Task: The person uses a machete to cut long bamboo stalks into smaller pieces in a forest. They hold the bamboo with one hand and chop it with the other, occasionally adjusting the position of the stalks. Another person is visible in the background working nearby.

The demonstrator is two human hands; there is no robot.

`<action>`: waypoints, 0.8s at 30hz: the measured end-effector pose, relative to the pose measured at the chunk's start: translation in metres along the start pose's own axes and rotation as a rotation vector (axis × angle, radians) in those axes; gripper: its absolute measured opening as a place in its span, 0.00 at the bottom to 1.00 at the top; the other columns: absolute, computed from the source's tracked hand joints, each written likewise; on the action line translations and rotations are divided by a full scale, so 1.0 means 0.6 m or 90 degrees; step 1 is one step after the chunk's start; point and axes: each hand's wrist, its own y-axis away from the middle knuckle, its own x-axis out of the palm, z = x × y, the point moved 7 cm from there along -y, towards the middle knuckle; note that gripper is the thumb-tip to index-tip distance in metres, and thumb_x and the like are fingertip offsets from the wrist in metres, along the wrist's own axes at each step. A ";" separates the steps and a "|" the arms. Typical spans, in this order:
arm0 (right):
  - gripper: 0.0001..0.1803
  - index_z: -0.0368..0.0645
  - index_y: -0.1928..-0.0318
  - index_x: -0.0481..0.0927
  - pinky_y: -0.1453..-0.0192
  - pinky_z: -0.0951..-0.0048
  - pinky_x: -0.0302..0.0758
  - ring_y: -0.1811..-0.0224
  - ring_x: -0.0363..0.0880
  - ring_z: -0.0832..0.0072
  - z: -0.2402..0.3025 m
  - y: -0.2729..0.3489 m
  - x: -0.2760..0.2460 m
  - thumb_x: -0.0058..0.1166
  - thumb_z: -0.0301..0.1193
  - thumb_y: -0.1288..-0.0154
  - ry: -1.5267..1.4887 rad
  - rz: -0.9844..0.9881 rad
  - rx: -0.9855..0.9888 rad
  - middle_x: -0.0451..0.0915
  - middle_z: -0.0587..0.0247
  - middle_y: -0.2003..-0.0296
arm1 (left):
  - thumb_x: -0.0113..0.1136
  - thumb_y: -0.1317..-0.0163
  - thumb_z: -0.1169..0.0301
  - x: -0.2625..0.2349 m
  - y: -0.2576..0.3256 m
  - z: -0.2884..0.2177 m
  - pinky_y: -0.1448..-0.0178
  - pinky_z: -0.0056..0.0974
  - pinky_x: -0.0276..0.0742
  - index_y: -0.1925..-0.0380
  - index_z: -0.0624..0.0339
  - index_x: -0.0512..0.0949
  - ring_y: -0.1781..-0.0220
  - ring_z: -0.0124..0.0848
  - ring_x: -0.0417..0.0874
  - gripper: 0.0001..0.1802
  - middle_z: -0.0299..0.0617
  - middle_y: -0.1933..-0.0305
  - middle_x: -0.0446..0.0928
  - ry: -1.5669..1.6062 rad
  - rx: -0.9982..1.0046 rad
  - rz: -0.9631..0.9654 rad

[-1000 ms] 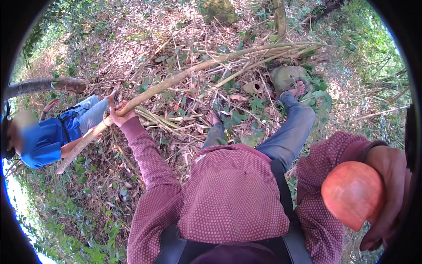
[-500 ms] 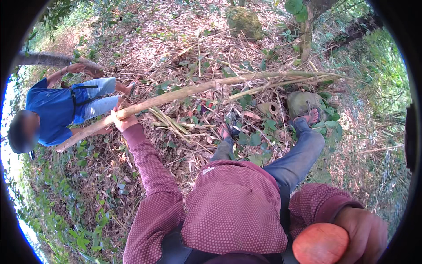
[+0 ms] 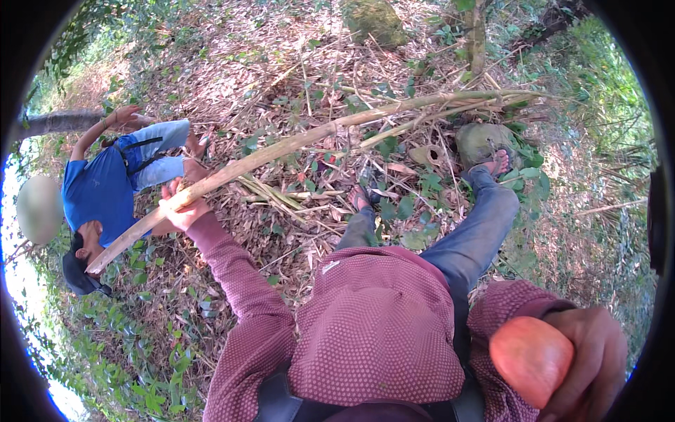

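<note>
My left hand is stretched out to the left and grips a long, pale dry stalk. The stalk runs from lower left up to the right across the leaf-strewn ground, and its far end splays into thin dry fronds. My right hand sits low at the right, close to the camera, and holds a round orange-red object. My legs in blue jeans reach forward. My right foot rests against a mossy stone.
Another person in a blue shirt and light jeans stands at the left beside the stalk's near end, one arm raised. A thin tree trunk rises at the back, a fallen trunk lies far left. Dry leaves and green weeds cover the ground.
The view has swung so the person in blue now sits further into the picture. My right hand with the orange-red object dropped low, then came up slightly. My left hand stays on the stalk.
</note>
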 end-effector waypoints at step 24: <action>0.18 0.38 0.57 0.71 0.73 0.79 0.69 0.76 0.68 0.84 -0.233 0.364 -0.168 0.59 0.26 0.50 0.634 -0.137 0.623 0.70 0.70 0.74 | 0.47 0.44 0.63 0.260 0.061 0.000 0.59 0.41 0.68 0.82 0.56 0.66 0.76 0.35 0.69 0.12 0.37 0.82 0.66 0.237 -0.177 0.181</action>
